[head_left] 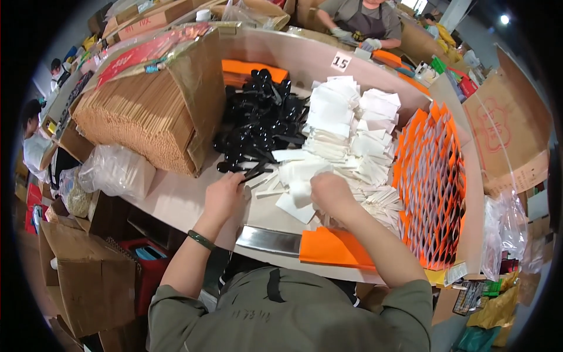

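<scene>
My left hand is closed, its fingertips pinching a black plastic spoon at the front edge of a heap of black spoons. Just right of it, a white paper napkin is gripped by my right hand, whose fingers are curled and partly hidden. Behind that hand, loose stacks of white napkins spread over the table. A bundle of orange sleeves lies fanned out to the right, and a flat orange sheet rests at the near edge below my right wrist.
An open carton of wooden chopsticks stands on the table at left, beside a clear plastic bag. A metal strip lines the near edge. Beyond the raised back wall sits a gloved person. Cardboard boxes crowd the lower left.
</scene>
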`<state>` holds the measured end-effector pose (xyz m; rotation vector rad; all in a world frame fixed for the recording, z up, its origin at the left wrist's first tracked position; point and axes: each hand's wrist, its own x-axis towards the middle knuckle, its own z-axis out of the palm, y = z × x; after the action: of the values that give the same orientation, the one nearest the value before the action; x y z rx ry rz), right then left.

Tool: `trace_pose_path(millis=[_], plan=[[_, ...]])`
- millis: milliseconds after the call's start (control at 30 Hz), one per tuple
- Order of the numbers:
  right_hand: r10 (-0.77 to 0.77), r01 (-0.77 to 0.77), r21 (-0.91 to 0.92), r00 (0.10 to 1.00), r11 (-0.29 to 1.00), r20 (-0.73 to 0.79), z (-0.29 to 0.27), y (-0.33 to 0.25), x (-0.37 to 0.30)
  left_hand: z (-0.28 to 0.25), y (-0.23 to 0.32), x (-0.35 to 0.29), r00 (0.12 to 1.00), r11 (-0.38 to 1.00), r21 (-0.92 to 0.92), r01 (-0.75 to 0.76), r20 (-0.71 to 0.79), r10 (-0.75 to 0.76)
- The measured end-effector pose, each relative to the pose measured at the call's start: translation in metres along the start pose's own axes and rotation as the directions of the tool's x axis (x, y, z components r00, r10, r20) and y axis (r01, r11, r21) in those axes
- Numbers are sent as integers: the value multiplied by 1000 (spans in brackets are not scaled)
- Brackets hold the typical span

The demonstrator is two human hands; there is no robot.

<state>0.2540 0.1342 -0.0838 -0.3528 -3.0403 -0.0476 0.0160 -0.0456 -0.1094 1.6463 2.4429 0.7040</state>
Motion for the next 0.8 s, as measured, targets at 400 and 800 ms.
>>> trace_pose_path(millis=[400,800], plan=[[185,-195,591,980,783,78,-3,-119,-36,-14,25,-65,990,878,-473,73,-68,-119],[41,138,452,930,881,-364,4,-103,-90,1,58,-76,899,881,-315,-354,145,413]])
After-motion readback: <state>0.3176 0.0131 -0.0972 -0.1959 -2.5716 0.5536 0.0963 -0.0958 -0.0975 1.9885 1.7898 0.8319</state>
